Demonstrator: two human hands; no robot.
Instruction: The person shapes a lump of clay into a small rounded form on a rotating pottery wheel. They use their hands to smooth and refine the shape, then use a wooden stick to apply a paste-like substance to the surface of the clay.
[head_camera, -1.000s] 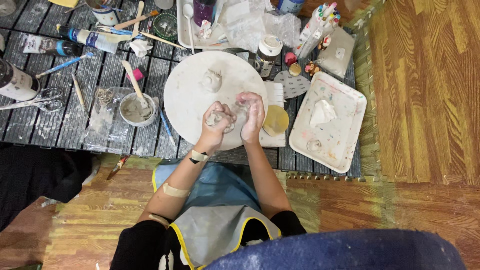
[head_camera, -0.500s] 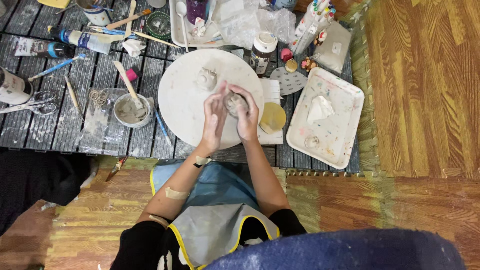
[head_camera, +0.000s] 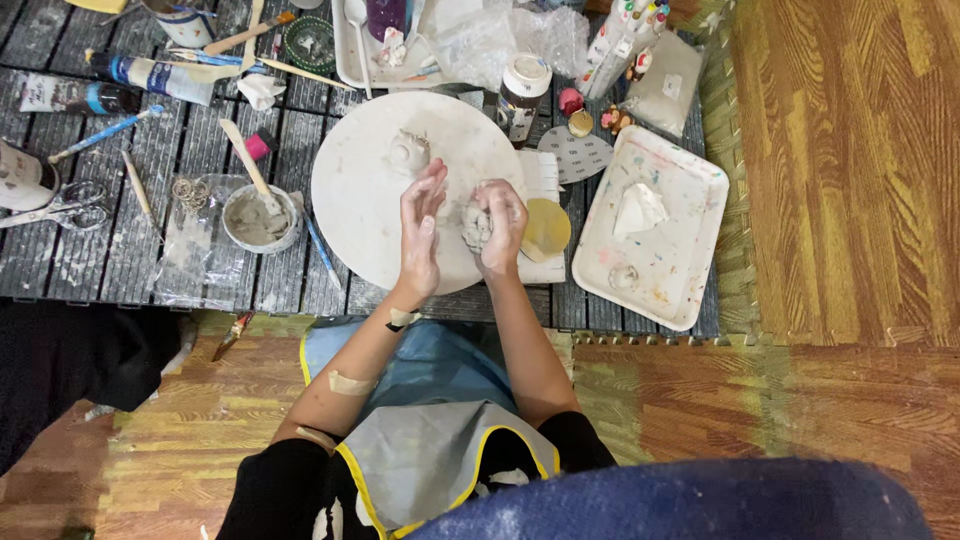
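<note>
since half a second ago the two palms, then pressed together around the clay, have parted: the left hand (head_camera: 420, 235) now stands open and flat, fingers straight up, just beside the lump and no longer covering it. the lump of grey clay (head_camera: 474, 226) sits in the grip of the right hand (head_camera: 500, 228), whose fingers curl shut around its far side, so the clay shows on the side facing the left palm. both hands hover over the near edge of one round white board (head_camera: 360, 200).

counted: one lump in the grip, one small shaped clay figure (head_camera: 409, 152) at the far part of the board, one small bowl of grey slip (head_camera: 259, 218) with one stick in it to the left, one yellow sponge (head_camera: 546, 228) just right of the right hand, one white tray (head_camera: 690, 215) splashed with paint farther right, one jar with a white lid (head_camera: 523, 92) beyond the board, one pair of scissors (head_camera: 55, 205) at the far left.

the desk (head_camera: 120, 260) is low, made of dark grey slats, strewn with brushes and tubes. wooden floor (head_camera: 850, 150) runs along the right and under the person's knees.
</note>
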